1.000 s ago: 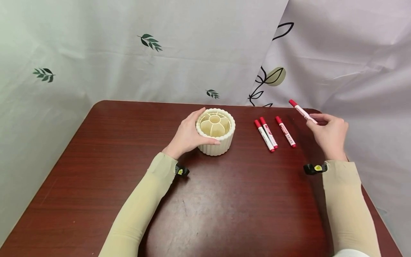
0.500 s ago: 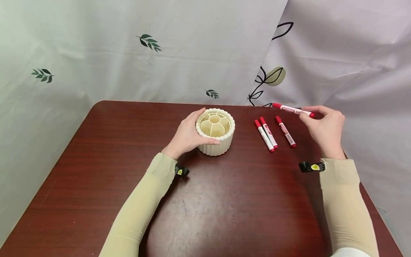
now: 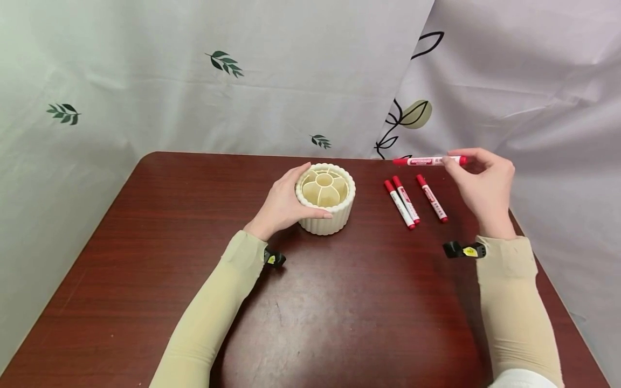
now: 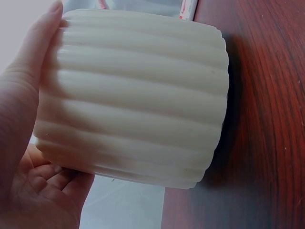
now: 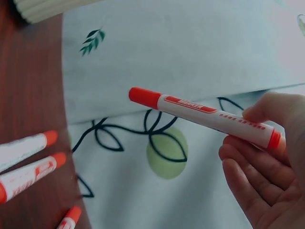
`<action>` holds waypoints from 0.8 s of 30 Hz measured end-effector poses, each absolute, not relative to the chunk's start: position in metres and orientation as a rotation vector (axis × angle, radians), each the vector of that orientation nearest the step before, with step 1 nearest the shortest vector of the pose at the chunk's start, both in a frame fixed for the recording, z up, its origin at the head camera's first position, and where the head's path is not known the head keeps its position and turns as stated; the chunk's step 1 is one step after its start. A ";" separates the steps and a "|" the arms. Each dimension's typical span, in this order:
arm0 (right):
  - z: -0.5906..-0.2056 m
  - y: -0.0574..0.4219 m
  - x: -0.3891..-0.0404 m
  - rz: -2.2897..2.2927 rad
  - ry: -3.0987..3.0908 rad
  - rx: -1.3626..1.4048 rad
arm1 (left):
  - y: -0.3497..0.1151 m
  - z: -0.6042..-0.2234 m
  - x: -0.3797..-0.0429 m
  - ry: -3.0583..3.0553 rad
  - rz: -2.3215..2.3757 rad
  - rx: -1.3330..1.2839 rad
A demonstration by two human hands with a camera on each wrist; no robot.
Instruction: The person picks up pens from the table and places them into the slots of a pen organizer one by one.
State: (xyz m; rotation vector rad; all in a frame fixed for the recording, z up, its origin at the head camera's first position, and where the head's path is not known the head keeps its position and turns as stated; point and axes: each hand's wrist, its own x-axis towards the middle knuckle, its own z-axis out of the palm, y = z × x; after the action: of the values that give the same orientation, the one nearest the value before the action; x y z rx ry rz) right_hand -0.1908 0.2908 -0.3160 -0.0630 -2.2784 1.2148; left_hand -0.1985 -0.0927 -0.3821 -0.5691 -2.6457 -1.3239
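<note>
Cream, fluted, round holder (image 3: 336,221) with petal-shaped compartments stands upright toward the far side of the dark red wood-grain desk (image 3: 339,296), per the head view. Left hand (image 3: 283,207) spans its left side, fingers spread wide, thumb across the near wall. Right hand (image 3: 485,186) carries a white-barrelled, red-capped whiteboard marker (image 3: 419,161) near the desk's far edge, almost level, cap toward the holder but well apart from it. On the desk between holder and right hand: two similar red-and-white markers (image 3: 399,205) (image 3: 407,201) lying side by side, plus one lone red-and-white marker (image 3: 432,198) just to their right. Left wrist view: ribbed wall fills the frame; thumb and fingers gape about the holder's width, curled round opposite sides, some fingertips out of sight. Judgement: steadying best done with light, even contact, not squeezing or tipping it. Right wrist view: thumb and fingers nearly closed, pinching the marker by its tail end, cap end free, patterned pale cloth (image 5: 205,43) behind. Judgement: with the pinch so near one end, the free end could swing; firm thumb pressure and slow wrist turns should serve.
</note>
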 end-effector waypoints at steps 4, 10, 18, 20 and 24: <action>-0.310 0.284 -0.193 1.332 -2.213 -0.027 | -0.093 -0.381 -0.198 -2.648 -1.321 -0.567; -0.299 0.266 -0.194 1.556 -2.082 0.083 | -0.093 -0.380 -0.198 -2.656 -1.321 -0.558; -0.286 0.239 -0.196 1.813 -1.872 0.294 | -0.092 -0.381 -0.198 -2.652 -1.305 -0.567; -0.283 0.233 -0.198 1.830 -1.854 0.318 | -0.092 -0.381 -0.198 -2.653 -1.303 -0.565; -0.278 0.222 -0.199 1.839 -1.842 0.359 | -0.093 -0.381 -0.198 -2.657 -1.305 -0.562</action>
State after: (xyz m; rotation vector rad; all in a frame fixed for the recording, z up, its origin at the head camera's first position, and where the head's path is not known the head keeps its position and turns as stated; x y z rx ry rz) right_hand -0.1992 0.2224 -0.2783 0.3595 -1.8422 1.8386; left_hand -0.1977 -0.0926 -0.3810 -0.5618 -2.6568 -1.3053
